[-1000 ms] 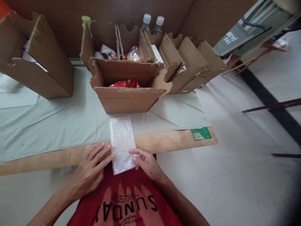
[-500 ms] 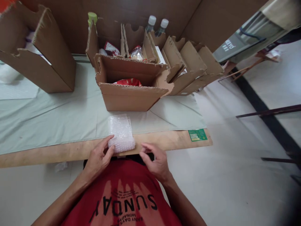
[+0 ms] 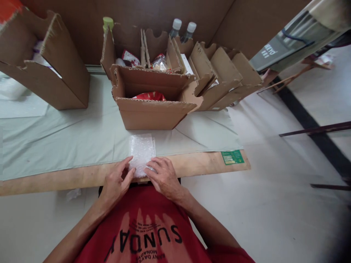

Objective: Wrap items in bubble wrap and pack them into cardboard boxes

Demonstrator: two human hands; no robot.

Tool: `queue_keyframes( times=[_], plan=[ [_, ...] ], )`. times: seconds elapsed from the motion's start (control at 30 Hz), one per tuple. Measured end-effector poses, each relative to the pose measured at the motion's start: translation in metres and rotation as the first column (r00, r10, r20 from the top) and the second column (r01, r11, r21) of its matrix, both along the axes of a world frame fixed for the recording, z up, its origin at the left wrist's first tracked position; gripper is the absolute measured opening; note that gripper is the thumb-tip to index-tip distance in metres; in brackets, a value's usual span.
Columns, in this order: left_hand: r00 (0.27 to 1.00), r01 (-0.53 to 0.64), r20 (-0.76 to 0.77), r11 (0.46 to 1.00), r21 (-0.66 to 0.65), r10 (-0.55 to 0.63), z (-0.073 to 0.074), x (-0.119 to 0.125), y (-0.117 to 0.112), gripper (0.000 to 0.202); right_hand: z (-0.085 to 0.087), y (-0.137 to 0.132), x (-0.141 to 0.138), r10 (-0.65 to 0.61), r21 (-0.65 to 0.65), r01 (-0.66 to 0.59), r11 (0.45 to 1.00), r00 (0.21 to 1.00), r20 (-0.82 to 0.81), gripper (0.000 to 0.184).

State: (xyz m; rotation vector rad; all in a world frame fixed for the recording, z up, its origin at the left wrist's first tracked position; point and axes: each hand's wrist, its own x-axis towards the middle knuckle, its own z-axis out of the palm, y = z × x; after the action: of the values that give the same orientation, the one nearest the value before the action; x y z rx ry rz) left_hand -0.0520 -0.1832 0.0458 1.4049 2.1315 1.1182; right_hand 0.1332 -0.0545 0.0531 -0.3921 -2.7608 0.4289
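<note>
A small folded piece of bubble wrap (image 3: 141, 149) lies at the table's front edge, partly on the cloth and partly on bare wood. My left hand (image 3: 117, 179) holds its left edge, thumb and forefinger curved against it. From the other side my right hand (image 3: 163, 177) grips the near right corner, with thumb and fingertips on the plastic. Whether anything is wrapped inside I cannot tell. Just behind stands an open cardboard box (image 3: 149, 115) with a red packet (image 3: 150, 96) in it.
Several open cardboard boxes (image 3: 225, 65) line the back, some holding packets, with two white-capped bottles (image 3: 177, 25) behind. Another tall box (image 3: 68, 69) stands at left beside plastic wrap (image 3: 12, 89). A green card (image 3: 232, 157) lies on the right front edge.
My right hand has moved left onto the bubble wrap's right side. The near end of the wrap now lies flatter. My left hand has stayed at its left edge.
</note>
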Motion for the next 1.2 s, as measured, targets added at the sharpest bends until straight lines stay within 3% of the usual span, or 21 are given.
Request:
queue_keyframes(
  times=[0.1, 0.17, 0.23, 0.33, 0.4, 0.5, 0.57, 0.67, 0.77, 0.87, 0.93, 1.03, 1.13, 1.2],
  plan=[
    [0.971, 0.085, -0.237, 0.982, 0.171, -0.043, 0.001, 0.001, -0.007, 0.038, 0.005, 0.004, -0.002, -0.021, -0.098, 0.020, 0.995, 1.000, -0.014, 0.021],
    [0.938, 0.190, -0.325, 0.963, 0.190, -0.121, 0.001, 0.001, -0.010, 0.041, 0.009, 0.009, -0.004, -0.041, -0.215, 0.042, 0.976, 0.999, 0.005, 0.020],
    [0.924, 0.239, -0.344, 0.954, 0.183, -0.166, 0.000, -0.001, -0.008, 0.036, 0.011, 0.017, -0.007, -0.051, -0.337, 0.064, 0.939, 0.998, 0.047, 0.022],
    [0.941, 0.218, -0.296, 0.963, 0.159, -0.164, -0.004, -0.007, 0.003, 0.023, 0.011, 0.024, -0.011, -0.074, -0.446, 0.113, 0.888, 0.992, 0.104, 0.022],
    [0.949, 0.205, -0.267, 0.972, 0.118, -0.168, -0.007, -0.013, 0.013, 0.020, 0.010, 0.025, -0.011, -0.164, -0.396, 0.187, 0.899, 0.982, 0.090, 0.022],
    [0.957, 0.179, -0.239, 0.983, 0.039, -0.165, -0.009, -0.020, 0.029, 0.023, 0.011, 0.018, -0.007, -0.281, -0.186, 0.271, 0.944, 0.960, -0.025, 0.021],
    [0.962, 0.158, -0.221, 0.987, -0.021, -0.158, -0.010, -0.023, 0.037, 0.025, 0.012, 0.013, -0.007, -0.239, -0.072, 0.235, 0.969, 0.969, -0.053, 0.020],
    [0.972, 0.079, -0.215, 0.994, -0.074, -0.094, -0.009, -0.023, 0.045, 0.029, 0.008, 0.014, -0.013, -0.133, 0.015, 0.132, 0.991, 0.989, 0.058, 0.028],
    [0.989, -0.071, -0.133, 0.997, 0.001, 0.071, -0.004, -0.020, 0.041, 0.034, -0.002, 0.023, -0.021, -0.143, -0.036, 0.146, 0.989, 0.987, 0.080, 0.032],
    [0.973, -0.184, 0.148, 0.983, 0.015, 0.180, 0.004, -0.013, 0.026, 0.036, -0.005, 0.029, -0.025, -0.252, -0.227, 0.239, 0.944, 0.967, -0.030, 0.028],
    [0.880, -0.219, 0.424, 0.975, -0.039, 0.215, 0.007, -0.007, 0.017, 0.042, -0.001, 0.026, -0.025, -0.306, -0.375, 0.255, 0.891, 0.948, -0.082, 0.027],
    [0.645, -0.193, 0.738, 0.977, -0.093, 0.197, 0.007, 0.004, 0.013, 0.057, 0.009, 0.015, -0.025, -0.292, -0.573, 0.189, 0.798, 0.952, -0.093, 0.028],
    [0.481, -0.163, 0.865, 0.984, -0.073, 0.144, 0.003, 0.009, 0.017, 0.059, 0.013, 0.006, -0.025, -0.246, -0.720, 0.128, 0.682, 0.968, -0.060, 0.029],
    [0.437, -0.184, 0.888, 0.981, -0.064, 0.140, -0.001, 0.010, 0.019, 0.054, 0.012, 0.007, -0.023, -0.258, -0.761, 0.130, 0.636, 0.965, -0.051, 0.027]
  ],
)
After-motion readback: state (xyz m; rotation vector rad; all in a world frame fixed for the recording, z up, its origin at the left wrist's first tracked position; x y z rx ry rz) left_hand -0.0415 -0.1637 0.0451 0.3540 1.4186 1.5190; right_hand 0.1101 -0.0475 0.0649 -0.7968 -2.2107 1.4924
